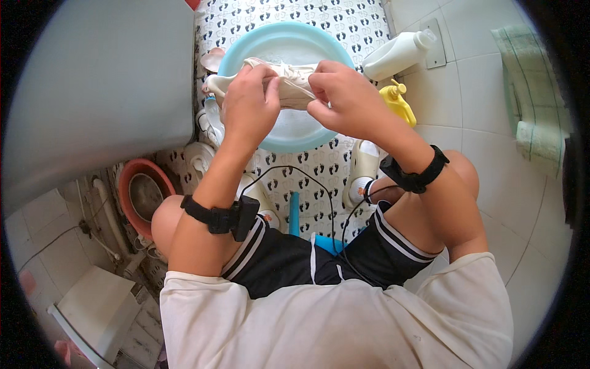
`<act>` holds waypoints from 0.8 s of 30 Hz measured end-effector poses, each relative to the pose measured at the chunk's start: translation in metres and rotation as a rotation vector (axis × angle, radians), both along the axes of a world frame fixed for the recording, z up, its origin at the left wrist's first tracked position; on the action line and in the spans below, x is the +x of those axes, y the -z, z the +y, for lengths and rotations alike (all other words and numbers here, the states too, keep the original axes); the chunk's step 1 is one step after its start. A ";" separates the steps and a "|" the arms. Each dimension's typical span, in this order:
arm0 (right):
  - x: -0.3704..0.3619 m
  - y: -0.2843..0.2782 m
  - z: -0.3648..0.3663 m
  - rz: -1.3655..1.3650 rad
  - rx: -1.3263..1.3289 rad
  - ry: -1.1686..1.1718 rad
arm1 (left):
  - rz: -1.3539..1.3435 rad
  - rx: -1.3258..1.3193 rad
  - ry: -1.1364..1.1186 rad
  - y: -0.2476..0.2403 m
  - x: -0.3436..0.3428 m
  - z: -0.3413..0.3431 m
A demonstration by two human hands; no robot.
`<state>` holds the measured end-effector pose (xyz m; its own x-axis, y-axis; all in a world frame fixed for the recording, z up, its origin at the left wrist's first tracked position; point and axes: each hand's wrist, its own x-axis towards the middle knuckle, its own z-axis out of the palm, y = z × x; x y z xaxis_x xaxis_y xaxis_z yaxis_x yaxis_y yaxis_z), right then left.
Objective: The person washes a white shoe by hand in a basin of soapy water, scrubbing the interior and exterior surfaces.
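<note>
A white lace-up shoe [295, 92] is held sideways above a light blue basin [243, 44], with pale, cloudy-looking water inside. My left hand [251, 101] is closed on the shoe's left part, thumb and fingers bent over its upper. At the other end my right hand [344, 98] is closed, its fingers pinching a white shoelace [299, 88]. The lace runs from the shoe's eyelets toward those fingers. Part of the shoe is hidden behind both hands.
A white bottle [393, 56] and a yellow pump bottle [398, 101] stand right of the basin. More pale shoes [213, 126] lie at its left. A terracotta-coloured pot [130, 203] stands lower left, beside a large grey panel [104, 80]. A green cloth [531, 92] hangs at right.
</note>
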<state>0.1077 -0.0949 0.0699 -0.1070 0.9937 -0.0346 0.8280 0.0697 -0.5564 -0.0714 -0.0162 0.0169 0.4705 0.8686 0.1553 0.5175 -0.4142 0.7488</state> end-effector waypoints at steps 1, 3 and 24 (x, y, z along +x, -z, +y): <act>0.000 0.003 0.001 0.001 0.000 -0.004 | 0.001 0.000 -0.004 0.000 0.000 -0.001; 0.003 0.013 -0.001 -0.024 0.127 0.035 | 0.001 -0.030 -0.020 0.000 0.004 -0.004; -0.001 0.021 -0.001 -0.147 0.248 0.097 | -0.037 0.022 0.008 0.010 0.019 -0.006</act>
